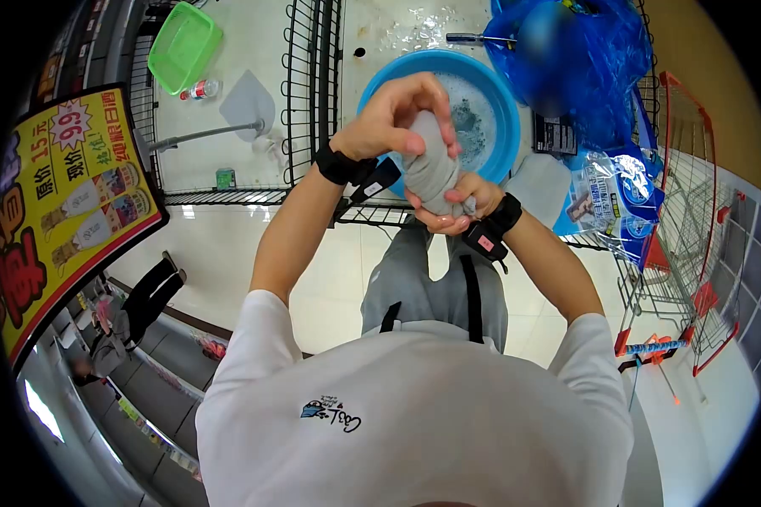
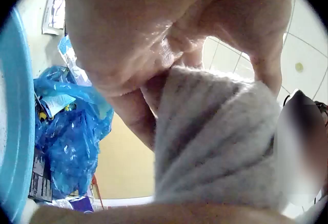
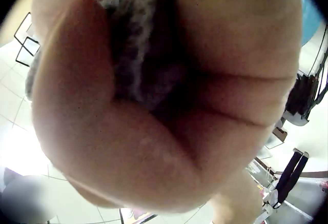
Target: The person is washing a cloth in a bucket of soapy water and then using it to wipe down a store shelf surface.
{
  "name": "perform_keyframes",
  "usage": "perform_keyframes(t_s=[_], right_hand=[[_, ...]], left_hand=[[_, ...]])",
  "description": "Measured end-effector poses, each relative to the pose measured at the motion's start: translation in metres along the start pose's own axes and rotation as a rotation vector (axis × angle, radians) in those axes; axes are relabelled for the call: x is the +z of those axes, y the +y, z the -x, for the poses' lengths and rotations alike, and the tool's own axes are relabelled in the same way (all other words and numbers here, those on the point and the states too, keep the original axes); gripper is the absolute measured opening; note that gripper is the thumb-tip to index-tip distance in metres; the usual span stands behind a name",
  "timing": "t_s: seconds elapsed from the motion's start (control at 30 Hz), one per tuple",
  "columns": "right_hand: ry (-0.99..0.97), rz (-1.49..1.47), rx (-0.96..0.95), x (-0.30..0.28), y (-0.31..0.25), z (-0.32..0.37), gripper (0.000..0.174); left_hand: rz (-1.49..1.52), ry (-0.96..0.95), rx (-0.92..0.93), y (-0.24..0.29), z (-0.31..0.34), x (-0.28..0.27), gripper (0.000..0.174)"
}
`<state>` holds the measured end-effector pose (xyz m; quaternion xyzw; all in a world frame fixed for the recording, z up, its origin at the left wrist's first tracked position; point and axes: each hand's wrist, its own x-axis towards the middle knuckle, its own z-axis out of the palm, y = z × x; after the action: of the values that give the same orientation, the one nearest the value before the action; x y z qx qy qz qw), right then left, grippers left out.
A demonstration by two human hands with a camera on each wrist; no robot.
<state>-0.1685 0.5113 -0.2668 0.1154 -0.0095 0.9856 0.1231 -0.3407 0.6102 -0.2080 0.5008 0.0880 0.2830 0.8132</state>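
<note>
A damp-looking grey cloth (image 1: pixel 432 169), bunched into a thick twisted roll, is held in both hands over the near rim of a round blue basin (image 1: pixel 507 127). My left hand (image 1: pixel 397 114) curls its thumb and fingers round the roll's upper end. Lower down, the right hand (image 1: pixel 469 198) grips the other end, with folds gathered in its fingers. In the left wrist view, the cloth (image 2: pixel 215 142) shows slanting creases below wet skin. Close up in the right wrist view, curled fingers wrap the cloth (image 3: pixel 138 49). Cloudy, sudsy water with dark patches lies in the basin.
A blue plastic bag (image 1: pixel 583 76) and a screwdriver (image 1: pixel 473 38) lie beyond the basin; a blue-white packet (image 1: pixel 617 198) lies right. Leftward are a wire divider (image 1: pixel 303 93), green basket (image 1: pixel 173 46) and small bottle (image 1: pixel 201 89). A shopping cart (image 1: pixel 685 220) stands right.
</note>
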Motion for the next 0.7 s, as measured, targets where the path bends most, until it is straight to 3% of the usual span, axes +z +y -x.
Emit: perform_keyframes(t_s=[0.13, 0.23, 0.3, 0.33, 0.4, 0.57, 0.67, 0.7], right_hand=[[-0.048, 0.007, -0.006, 0.003, 0.005, -0.004, 0.053], [-0.057, 0.002, -0.018, 0.002, 0.008, -0.006, 0.052], [-0.03, 0.01, -0.026, 0.003, 0.008, -0.006, 0.052], [-0.006, 0.02, -0.035, 0.003, 0.008, -0.005, 0.051], [0.026, 0.032, -0.053, 0.004, 0.007, -0.004, 0.05], [0.162, 0.09, -0.119, -0.001, -0.006, 0.002, 0.042], [0.534, 0.341, -0.109, 0.003, -0.026, -0.001, 0.033], [0.533, 0.339, -0.109, 0.0, -0.031, -0.003, 0.033]], left_hand=[[-0.066, -0.032, 0.024, 0.004, -0.006, 0.0, 0.053], [-0.033, -0.001, 0.049, -0.005, -0.011, 0.004, 0.039], [-0.062, -0.105, 0.167, -0.008, -0.016, 0.004, 0.022], [-0.06, -0.101, 0.169, -0.004, -0.015, 0.006, 0.022], [-0.143, -0.025, 0.012, 0.007, -0.01, 0.01, 0.02], [-0.271, 0.191, -0.102, 0.005, -0.001, 0.01, 0.024], [-0.359, 0.362, -0.099, -0.013, 0.005, -0.007, 0.026], [-0.362, 0.442, -0.082, -0.019, 0.006, -0.01, 0.025]])
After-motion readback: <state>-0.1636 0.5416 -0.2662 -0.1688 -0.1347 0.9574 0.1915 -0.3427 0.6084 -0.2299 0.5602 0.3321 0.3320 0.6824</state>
